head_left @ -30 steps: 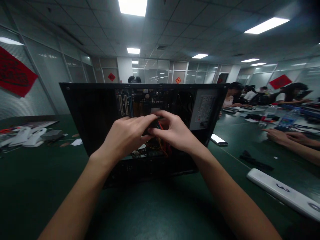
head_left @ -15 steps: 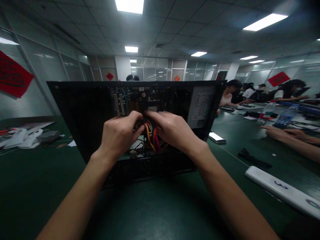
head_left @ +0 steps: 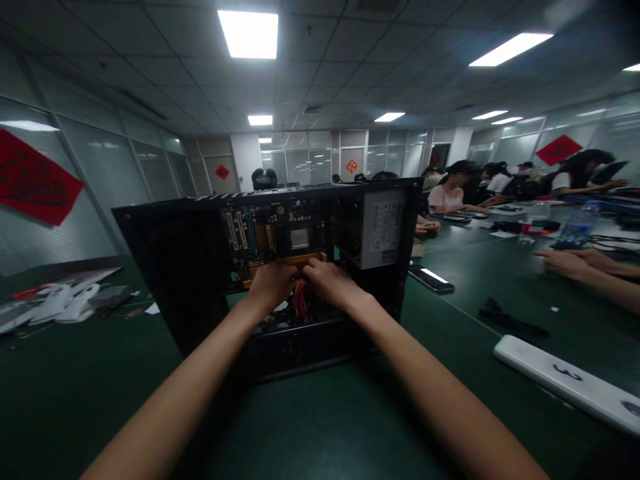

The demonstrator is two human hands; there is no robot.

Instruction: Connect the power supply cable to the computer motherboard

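We look over a dark green tabletop [head_left: 310,427], where an open computer case [head_left: 170,267] stands near the middle. Right of the case lie a smartphone [head_left: 431,279], a black strap [head_left: 510,321] and a long white bar marked 3 [head_left: 565,381]. White clutter [head_left: 55,303] sits far left, water bottles [head_left: 575,230] far right.

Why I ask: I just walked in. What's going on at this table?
A person has both hands inside an open computer case on the table. The left hand and right hand meet at the lower edge of the motherboard, above coloured wires; what they grip is hidden. Other people sit farther along.
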